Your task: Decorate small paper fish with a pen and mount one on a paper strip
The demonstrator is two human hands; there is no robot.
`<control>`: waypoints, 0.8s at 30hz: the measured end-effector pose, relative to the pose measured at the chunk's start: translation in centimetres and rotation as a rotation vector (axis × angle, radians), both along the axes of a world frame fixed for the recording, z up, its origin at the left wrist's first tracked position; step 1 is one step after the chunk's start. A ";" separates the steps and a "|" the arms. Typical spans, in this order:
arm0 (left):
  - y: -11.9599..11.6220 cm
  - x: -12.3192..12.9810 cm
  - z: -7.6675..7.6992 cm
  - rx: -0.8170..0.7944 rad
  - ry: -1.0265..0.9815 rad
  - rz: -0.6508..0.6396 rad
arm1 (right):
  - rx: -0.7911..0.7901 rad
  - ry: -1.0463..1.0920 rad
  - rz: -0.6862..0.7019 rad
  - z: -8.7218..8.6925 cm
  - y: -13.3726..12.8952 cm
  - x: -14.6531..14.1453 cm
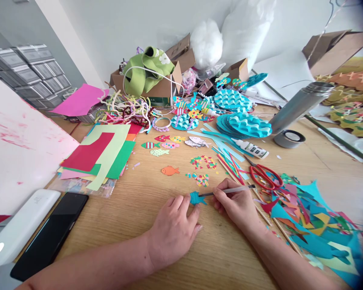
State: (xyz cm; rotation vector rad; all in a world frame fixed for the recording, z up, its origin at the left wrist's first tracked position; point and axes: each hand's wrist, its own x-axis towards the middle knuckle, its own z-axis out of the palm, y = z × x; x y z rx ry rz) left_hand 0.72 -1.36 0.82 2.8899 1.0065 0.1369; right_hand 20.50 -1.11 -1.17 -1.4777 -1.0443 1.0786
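A small blue paper fish (195, 197) lies on the wooden table in front of me. My left hand (177, 225) holds it down against the wood, fingertips at its edges. Pinched in my right hand (234, 201) is a pen (234, 189), its tip touching the fish near the tail. Just beyond lie an orange paper fish (170, 170) and small piles of coloured paper bits (203, 162). Farther back are several decorated paper fish (170, 145), some striped or spotted.
Red-handled scissors (266, 177), a glue bottle (251, 148) and paper scraps (317, 225) lie at right, near a steel flask (302, 106). Blue wavy discs (243, 124) are stacked behind. Coloured sheets (117, 159) and a phone (50, 235) lie at left.
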 end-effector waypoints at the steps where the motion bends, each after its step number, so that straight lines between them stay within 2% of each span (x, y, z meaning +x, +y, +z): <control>1: 0.0 0.0 0.0 -0.002 0.000 -0.002 | -0.001 0.000 -0.001 0.0 0.0 0.0; 24: 0.1 0.0 0.1 0.010 -0.008 0.002 | -0.019 -0.019 0.003 0.3 0.0 0.0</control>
